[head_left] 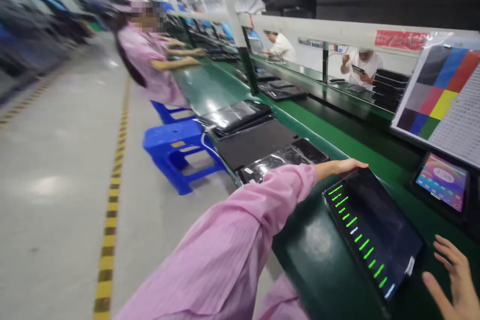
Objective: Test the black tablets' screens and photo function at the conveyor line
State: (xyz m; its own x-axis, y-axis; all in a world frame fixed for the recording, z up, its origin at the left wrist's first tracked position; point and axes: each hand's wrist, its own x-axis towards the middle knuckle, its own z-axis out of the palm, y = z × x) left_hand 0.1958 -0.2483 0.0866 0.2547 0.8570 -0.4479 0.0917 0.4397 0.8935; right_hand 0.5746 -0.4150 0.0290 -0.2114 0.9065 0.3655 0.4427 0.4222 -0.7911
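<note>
A black tablet (378,225) stands tilted on the green bench, its screen showing a column of green lines. My left hand (347,165), in a pink sleeve, reaches across and grips the tablet's far top edge. My right hand (455,280) hovers at the lower right with its fingers spread, just off the tablet's near corner and holding nothing.
Stacks of dark tablets (277,157) lie further along the green conveyor bench (318,260). A small lit tablet (442,182) and a colour chart (442,92) stand at right. Blue stools (176,145) sit in the aisle. A co-worker in pink (150,60) works at the bench beyond; others sit opposite.
</note>
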